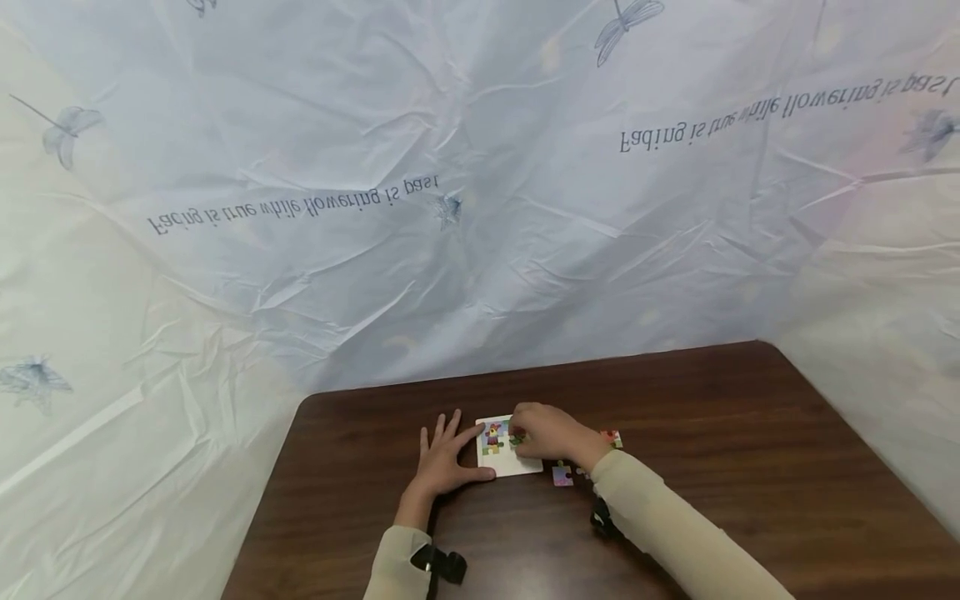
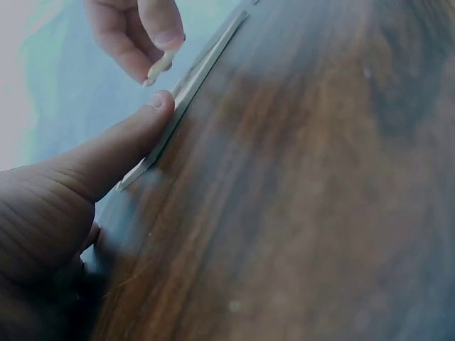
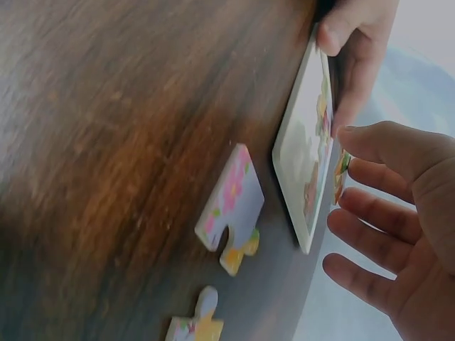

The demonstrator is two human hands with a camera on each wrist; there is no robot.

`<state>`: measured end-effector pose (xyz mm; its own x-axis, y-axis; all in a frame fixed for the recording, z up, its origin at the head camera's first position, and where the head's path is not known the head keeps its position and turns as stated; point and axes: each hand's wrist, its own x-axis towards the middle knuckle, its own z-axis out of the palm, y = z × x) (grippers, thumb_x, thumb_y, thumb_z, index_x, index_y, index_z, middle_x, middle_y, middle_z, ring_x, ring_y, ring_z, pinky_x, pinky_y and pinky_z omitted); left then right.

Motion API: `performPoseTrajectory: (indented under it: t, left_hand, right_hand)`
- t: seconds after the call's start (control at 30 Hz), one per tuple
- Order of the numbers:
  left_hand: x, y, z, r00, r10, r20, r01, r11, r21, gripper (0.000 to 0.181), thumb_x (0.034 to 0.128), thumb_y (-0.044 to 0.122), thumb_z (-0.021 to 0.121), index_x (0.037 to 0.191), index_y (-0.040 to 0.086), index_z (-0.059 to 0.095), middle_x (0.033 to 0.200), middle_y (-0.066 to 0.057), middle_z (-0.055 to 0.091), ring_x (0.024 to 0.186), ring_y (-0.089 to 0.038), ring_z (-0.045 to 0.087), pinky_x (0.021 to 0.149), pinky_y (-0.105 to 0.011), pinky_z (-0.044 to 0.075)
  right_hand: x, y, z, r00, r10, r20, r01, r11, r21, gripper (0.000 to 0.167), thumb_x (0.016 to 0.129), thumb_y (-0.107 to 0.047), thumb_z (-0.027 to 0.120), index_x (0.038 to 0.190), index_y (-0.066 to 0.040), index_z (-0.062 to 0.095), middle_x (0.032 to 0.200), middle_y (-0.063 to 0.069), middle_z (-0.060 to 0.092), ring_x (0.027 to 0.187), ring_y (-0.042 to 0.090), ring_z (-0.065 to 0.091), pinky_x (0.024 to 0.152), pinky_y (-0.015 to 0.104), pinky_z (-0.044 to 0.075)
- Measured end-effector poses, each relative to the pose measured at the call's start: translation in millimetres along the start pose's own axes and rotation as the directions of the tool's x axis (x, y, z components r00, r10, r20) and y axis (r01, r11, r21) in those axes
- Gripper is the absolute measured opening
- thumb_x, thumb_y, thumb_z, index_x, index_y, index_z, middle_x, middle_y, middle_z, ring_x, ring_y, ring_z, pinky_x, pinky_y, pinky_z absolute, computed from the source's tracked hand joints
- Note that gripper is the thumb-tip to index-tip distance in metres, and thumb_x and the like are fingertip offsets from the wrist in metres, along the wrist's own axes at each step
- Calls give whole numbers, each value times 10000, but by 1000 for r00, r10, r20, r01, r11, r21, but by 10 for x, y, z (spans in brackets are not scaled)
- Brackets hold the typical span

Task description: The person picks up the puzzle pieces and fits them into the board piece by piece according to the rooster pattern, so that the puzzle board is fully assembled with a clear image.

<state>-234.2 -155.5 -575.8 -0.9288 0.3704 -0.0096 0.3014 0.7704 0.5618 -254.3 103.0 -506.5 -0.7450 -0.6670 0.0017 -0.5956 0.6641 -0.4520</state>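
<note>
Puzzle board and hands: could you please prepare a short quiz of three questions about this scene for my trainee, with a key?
1. Which hand pinches a piece beside the board?
2. True or false: pieces cover the whole board.
3. Fill in the blank: in the right wrist view, the pink-flower piece lies on the ____.

Key:
1. The right hand.
2. False; part of the board is bare and white.
3. Table.

Soft, even head-view light, pale glare on the near tabletop (image 1: 517,563); left wrist view hazy, blurry.
</note>
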Motion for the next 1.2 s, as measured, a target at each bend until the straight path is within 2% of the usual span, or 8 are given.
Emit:
performPoseTrajectory:
  t: [0.2,0.4,0.77,1.2]
  left_hand:
    - [12,-19,-19,1000,18,9,-18,1000,3,900,828,592,856,1590,255,517,1729,-226,203,1586,-521,73,1202,-769,-8]
    - [15,-24,-2,1000,20,-1,-20,1000,7,901,831,584,858,1596,261,508,1732,-215,204,1590,-510,74,1204,-765,-10]
    - [29,-35,6,1000,20,-3,-20,1000,-3,916,827,578,864,1602,251,499,1738,-210,182,1593,-507,57,1206,-759,-24]
    - [50,-49,2,1000,10,11,-10,1000,-4,916,829,622,839,1603,275,496,1749,-183,161,1603,-481,26,1215,-738,-57]
  right_hand:
    - [103,-11,98,1000,-14,19,14,1000,4,139,923,-84,789,1062,-90,798,1035,11,661,844,129,615,738,340,563]
    - [175,-26,176,999,-26,20,27,999,-32,115,917,-91,806,1031,-99,798,991,5,650,819,117,606,702,318,553]
    - [178,-50,189,999,-24,25,26,998,-64,165,932,-117,805,1095,-95,808,1077,32,687,949,183,669,771,349,596]
    - [180,-39,187,999,-10,33,13,998,-63,172,937,-126,809,1106,-90,805,1089,35,664,959,195,663,786,365,595]
